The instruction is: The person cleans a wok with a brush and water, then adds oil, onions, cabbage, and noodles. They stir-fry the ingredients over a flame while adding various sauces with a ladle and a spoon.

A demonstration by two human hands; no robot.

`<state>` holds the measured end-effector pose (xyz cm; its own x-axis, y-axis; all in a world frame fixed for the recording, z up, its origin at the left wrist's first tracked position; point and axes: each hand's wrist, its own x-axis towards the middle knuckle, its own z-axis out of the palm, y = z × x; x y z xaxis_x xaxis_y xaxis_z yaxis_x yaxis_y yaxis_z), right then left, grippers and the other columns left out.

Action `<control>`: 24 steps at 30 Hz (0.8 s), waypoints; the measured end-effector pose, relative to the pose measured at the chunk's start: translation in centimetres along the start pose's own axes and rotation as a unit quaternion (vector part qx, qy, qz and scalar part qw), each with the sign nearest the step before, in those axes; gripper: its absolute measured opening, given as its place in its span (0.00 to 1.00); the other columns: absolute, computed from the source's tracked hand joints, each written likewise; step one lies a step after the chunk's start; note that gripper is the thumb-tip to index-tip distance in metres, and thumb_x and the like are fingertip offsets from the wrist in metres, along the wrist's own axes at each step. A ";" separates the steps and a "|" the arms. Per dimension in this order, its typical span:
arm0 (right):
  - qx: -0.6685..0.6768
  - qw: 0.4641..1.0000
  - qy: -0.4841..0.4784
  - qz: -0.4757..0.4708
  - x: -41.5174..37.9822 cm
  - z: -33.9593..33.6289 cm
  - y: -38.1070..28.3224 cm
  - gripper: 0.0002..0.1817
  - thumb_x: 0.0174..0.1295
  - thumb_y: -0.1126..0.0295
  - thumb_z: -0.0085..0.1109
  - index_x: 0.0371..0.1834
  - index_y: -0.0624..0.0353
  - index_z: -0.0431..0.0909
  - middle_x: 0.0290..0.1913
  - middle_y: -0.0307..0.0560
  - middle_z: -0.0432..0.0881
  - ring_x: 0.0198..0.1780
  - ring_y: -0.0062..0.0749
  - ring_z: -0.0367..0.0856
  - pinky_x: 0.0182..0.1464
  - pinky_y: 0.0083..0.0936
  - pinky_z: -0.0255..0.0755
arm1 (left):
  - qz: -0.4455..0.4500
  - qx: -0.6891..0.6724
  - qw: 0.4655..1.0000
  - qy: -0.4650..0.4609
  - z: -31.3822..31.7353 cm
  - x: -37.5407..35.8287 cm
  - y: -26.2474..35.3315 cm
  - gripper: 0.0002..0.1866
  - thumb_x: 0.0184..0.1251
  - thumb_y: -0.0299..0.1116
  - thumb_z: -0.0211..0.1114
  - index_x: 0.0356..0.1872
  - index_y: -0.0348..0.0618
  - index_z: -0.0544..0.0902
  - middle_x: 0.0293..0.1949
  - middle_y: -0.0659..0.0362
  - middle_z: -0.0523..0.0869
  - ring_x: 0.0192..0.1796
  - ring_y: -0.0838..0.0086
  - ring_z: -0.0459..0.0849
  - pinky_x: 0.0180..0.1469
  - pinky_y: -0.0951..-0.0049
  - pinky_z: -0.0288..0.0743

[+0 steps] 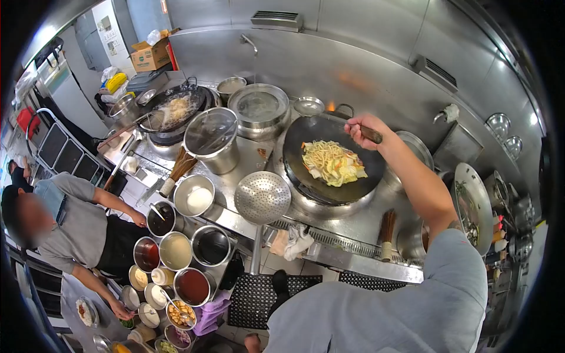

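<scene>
My right hand (pixel 363 130) is closed round the wooden handle of a ladle (pixel 308 106), over the far rim of a black wok (pixel 297 167). The ladle's bowl lies past the wok's back left edge. Noodles with cabbage (pixel 333 163) lie in the wok, which sits on a burner with a small flame (pixel 331 106) behind it. My left hand (pixel 253 343) shows only partly at the bottom edge, low beside my body; its fingers are not clear. A perforated skimmer (pixel 263 197) rests on the counter left of the wok, its handle over the front edge.
Another wok (pixel 176 112) of bubbling oil stands at the back left with a wire strainer (pixel 152 121). Pots (pixel 259 112) stand between the woks. Sauce containers (pixel 194 287) crowd the left side, where a co-worker (pixel 88 217) stands. A bamboo brush (pixel 387 235) lies right of the wok.
</scene>
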<state>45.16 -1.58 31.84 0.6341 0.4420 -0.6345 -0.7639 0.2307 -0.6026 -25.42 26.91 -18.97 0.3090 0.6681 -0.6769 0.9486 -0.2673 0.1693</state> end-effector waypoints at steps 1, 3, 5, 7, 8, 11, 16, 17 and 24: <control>0.002 1.000 0.003 0.000 -0.8 -0.9 0.5 0.08 0.70 0.72 0.47 0.34 0.66 0.69 0.28 0.39 0.74 0.18 0.12 0.72 0.19 0.09 0.73 | -0.001 0.002 1.000 0.000 0.5 -0.3 -0.3 0.18 0.60 0.43 0.60 0.33 0.36 0.86 0.36 0.42 0.86 0.45 0.49 0.85 0.48 0.53 0.78; -0.031 0.998 0.048 -0.006 -2.4 -2.4 1.7 0.09 0.70 0.71 0.47 0.35 0.66 0.69 0.27 0.38 0.74 0.18 0.11 0.72 0.18 0.09 0.72 | -0.004 0.005 1.000 0.001 1.4 -0.6 -0.8 0.18 0.60 0.43 0.60 0.33 0.35 0.86 0.36 0.42 0.86 0.45 0.48 0.85 0.48 0.53 0.78; -0.089 0.990 0.108 -0.018 -2.9 -5.1 3.4 0.08 0.67 0.71 0.50 0.32 0.65 0.71 0.24 0.39 0.74 0.17 0.15 0.72 0.18 0.12 0.71 | -0.005 0.008 1.000 0.005 1.9 -1.0 -0.8 0.18 0.60 0.43 0.60 0.33 0.35 0.86 0.36 0.42 0.86 0.45 0.48 0.85 0.48 0.53 0.78; -0.187 0.971 0.138 -0.051 -1.9 -7.8 4.5 0.07 0.64 0.75 0.51 0.28 0.64 0.74 0.20 0.40 0.74 0.17 0.20 0.73 0.17 0.19 0.72 | -0.005 0.007 1.000 0.010 3.1 0.0 -0.7 0.18 0.59 0.43 0.60 0.33 0.35 0.86 0.35 0.41 0.87 0.45 0.48 0.85 0.48 0.53 0.78; -0.185 0.971 0.139 -0.053 -2.1 -8.4 5.2 0.07 0.64 0.75 0.51 0.28 0.64 0.74 0.20 0.40 0.74 0.17 0.20 0.73 0.17 0.19 0.72 | -0.003 0.008 1.000 0.010 3.1 0.0 -0.6 0.18 0.59 0.43 0.60 0.33 0.35 0.86 0.35 0.41 0.87 0.45 0.48 0.85 0.48 0.53 0.78; -0.399 0.879 0.193 -0.175 -2.7 -10.2 7.1 0.06 0.60 0.77 0.50 0.30 0.67 0.78 0.19 0.44 0.76 0.17 0.25 0.75 0.17 0.26 0.71 | 0.055 -0.019 0.998 0.022 2.9 0.5 -0.2 0.18 0.58 0.41 0.59 0.33 0.34 0.86 0.37 0.41 0.87 0.45 0.47 0.85 0.48 0.53 0.78; -0.709 0.566 0.273 -0.320 -4.7 -14.2 9.8 0.25 0.54 0.75 0.52 0.59 0.65 0.74 0.33 0.66 0.83 0.33 0.58 0.83 0.42 0.46 0.77 | 0.017 -0.053 0.998 0.004 2.8 1.0 0.6 0.16 0.57 0.38 0.58 0.33 0.34 0.87 0.40 0.42 0.87 0.45 0.47 0.86 0.48 0.54 0.78; -0.725 0.511 0.293 -0.356 -5.4 -14.2 10.5 0.24 0.55 0.75 0.50 0.57 0.64 0.75 0.35 0.68 0.82 0.38 0.65 0.82 0.48 0.51 0.75 | 0.018 -0.053 0.998 0.003 2.8 1.0 0.8 0.16 0.57 0.38 0.58 0.33 0.34 0.87 0.40 0.42 0.87 0.45 0.47 0.86 0.48 0.54 0.78; -0.708 0.515 0.306 -0.373 -6.6 -9.2 12.3 0.31 0.56 0.75 0.52 0.67 0.61 0.68 0.39 0.71 0.82 0.42 0.63 0.81 0.49 0.52 0.74 | 0.346 0.068 0.931 0.090 3.4 3.6 -1.3 0.14 0.58 0.37 0.57 0.28 0.36 0.86 0.36 0.46 0.88 0.42 0.49 0.87 0.46 0.55 0.80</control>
<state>32.67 -9.64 24.13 0.9382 0.2317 0.2570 0.2986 -0.9174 -0.2631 -25.76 27.34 -24.07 0.8611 0.4058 -0.3063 0.5048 -0.7545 0.4194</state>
